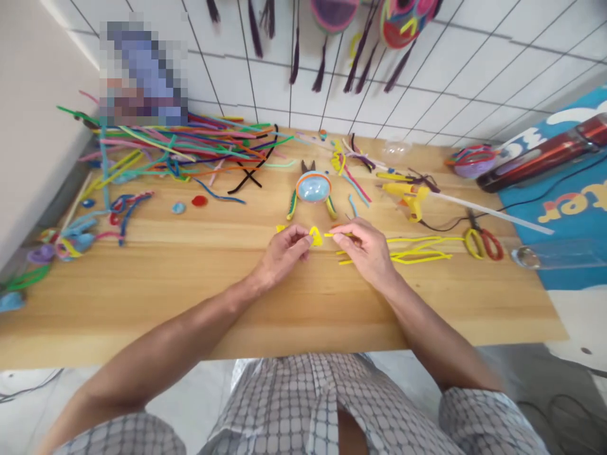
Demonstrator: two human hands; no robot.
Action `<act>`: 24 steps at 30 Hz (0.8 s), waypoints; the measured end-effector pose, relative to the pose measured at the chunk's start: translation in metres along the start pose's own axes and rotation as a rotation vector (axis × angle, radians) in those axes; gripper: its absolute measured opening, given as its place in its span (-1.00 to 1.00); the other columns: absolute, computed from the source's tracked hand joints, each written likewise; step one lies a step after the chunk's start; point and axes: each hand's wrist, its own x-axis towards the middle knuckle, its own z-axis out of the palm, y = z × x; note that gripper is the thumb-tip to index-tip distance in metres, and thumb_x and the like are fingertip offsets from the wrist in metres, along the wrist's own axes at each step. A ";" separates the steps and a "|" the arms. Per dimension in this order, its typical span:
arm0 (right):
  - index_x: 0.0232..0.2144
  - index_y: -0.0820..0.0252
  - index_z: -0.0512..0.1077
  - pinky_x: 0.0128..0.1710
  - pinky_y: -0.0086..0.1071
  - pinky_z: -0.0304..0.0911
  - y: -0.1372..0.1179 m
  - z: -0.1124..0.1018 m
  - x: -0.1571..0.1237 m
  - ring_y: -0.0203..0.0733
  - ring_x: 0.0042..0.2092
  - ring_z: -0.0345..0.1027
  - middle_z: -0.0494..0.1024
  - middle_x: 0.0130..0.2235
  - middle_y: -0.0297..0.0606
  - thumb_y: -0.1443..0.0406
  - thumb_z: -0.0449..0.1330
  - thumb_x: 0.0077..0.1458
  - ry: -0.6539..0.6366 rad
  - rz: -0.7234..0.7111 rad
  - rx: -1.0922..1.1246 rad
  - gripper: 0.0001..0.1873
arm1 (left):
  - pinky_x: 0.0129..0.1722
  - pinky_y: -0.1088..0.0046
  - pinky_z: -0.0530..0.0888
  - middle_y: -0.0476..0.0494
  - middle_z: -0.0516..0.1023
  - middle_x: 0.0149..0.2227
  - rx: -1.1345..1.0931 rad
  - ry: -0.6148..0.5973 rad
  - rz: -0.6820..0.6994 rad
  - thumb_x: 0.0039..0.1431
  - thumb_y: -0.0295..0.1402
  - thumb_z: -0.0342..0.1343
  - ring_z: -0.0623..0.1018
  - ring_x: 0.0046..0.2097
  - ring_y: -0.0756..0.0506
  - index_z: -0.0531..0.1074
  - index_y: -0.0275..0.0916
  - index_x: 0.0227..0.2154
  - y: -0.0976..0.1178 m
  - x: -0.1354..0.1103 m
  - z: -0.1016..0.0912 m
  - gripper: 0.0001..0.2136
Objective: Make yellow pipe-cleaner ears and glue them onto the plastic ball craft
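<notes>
Between the fingertips of my left hand (287,249) is a small triangle bent from yellow pipe cleaner (316,237). My right hand (364,249) pinches a yellow pipe cleaner (329,235), its tip pointing at the triangle with a small gap between. Another yellow bent piece (281,228) lies just behind my left fingers. Several loose yellow pipe cleaners (422,256) lie to the right, partly under my right hand. Beyond both hands, a clear bluish dome with an orange rim (313,188) rests over green-and-yellow handled pliers (331,207).
A heap of coloured pipe cleaners (208,142) covers the back left. On the right are a yellow glue gun (413,199) with a white glue stick, scissors (482,243), a clear bottle (559,254) and a red flask (545,155). Tasselled ornaments (410,25) hang on the tiled wall.
</notes>
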 end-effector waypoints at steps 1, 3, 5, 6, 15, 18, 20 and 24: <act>-0.19 0.05 0.67 -0.33 -0.33 0.34 0.000 0.001 0.000 -0.19 -0.31 0.46 0.65 -0.29 -0.28 0.21 0.29 0.37 -0.001 -0.016 -0.017 -0.85 | -0.40 0.46 0.45 0.04 0.51 -0.54 0.001 -0.013 0.006 0.16 -0.06 0.35 0.47 -0.49 -0.01 0.48 -0.21 -0.33 -0.001 -0.001 0.000 -0.68; -0.20 0.05 0.65 -0.32 -0.33 0.37 -0.001 0.004 -0.001 -0.17 -0.27 0.52 0.67 -0.28 -0.28 0.24 0.29 0.37 -0.002 -0.040 -0.036 -0.88 | -0.39 0.46 0.45 0.05 0.49 -0.51 0.004 -0.029 0.021 0.19 -0.07 0.34 0.47 -0.46 0.00 0.48 -0.20 -0.32 -0.002 -0.003 0.000 -0.70; -0.21 0.04 0.63 -0.33 -0.33 0.38 -0.002 0.006 -0.001 -0.17 -0.26 0.54 0.68 -0.28 -0.29 0.26 0.29 0.36 -0.005 -0.051 -0.055 -0.91 | -0.37 0.46 0.43 0.05 0.47 -0.48 0.025 -0.032 0.037 0.21 -0.08 0.32 0.46 -0.43 0.00 0.48 -0.20 -0.32 -0.002 -0.006 0.000 -0.72; -0.22 0.04 0.61 -0.34 -0.33 0.39 -0.001 0.007 -0.001 -0.17 -0.27 0.54 0.68 -0.29 -0.30 0.26 0.30 0.35 -0.008 -0.053 -0.068 -0.92 | -0.36 0.46 0.43 0.05 0.47 -0.47 0.040 -0.035 0.045 0.22 -0.09 0.31 0.45 -0.42 0.00 0.48 -0.20 -0.32 -0.002 -0.007 0.000 -0.72; -0.31 0.04 0.53 -0.35 -0.30 0.38 0.000 0.006 -0.001 -0.20 -0.36 0.46 0.65 -0.36 -0.33 0.34 0.27 0.29 -0.027 -0.093 -0.123 -0.89 | -0.34 0.44 0.41 0.00 0.48 -0.41 0.114 -0.027 0.051 0.28 -0.15 0.28 0.45 -0.38 -0.03 0.51 -0.19 -0.29 -0.003 -0.011 0.001 -0.79; -0.33 0.04 0.51 -0.33 -0.29 0.39 -0.001 0.006 0.000 -0.19 -0.36 0.45 0.64 -0.36 -0.34 0.35 0.26 0.28 -0.037 -0.084 -0.123 -0.88 | -0.34 0.44 0.41 -0.01 0.49 -0.40 0.122 -0.038 0.047 0.30 -0.16 0.27 0.45 -0.37 -0.03 0.52 -0.19 -0.28 -0.001 -0.012 0.000 -0.79; -0.34 0.03 0.50 -0.33 -0.28 0.38 -0.002 0.006 -0.001 -0.20 -0.37 0.44 0.64 -0.37 -0.34 0.35 0.24 0.28 -0.046 -0.072 -0.121 -0.87 | -0.33 0.44 0.42 -0.01 0.49 -0.39 0.131 -0.045 0.041 0.29 -0.15 0.29 0.45 -0.37 -0.04 0.52 -0.19 -0.28 0.000 -0.012 0.000 -0.78; -0.35 0.04 0.50 -0.34 -0.30 0.38 -0.001 0.007 0.000 -0.21 -0.38 0.42 0.61 -0.38 -0.35 0.34 0.23 0.28 -0.070 -0.076 -0.110 -0.87 | -0.33 0.44 0.42 -0.02 0.50 -0.39 0.142 -0.054 0.039 0.29 -0.13 0.30 0.46 -0.37 -0.04 0.53 -0.19 -0.27 0.001 -0.012 -0.001 -0.77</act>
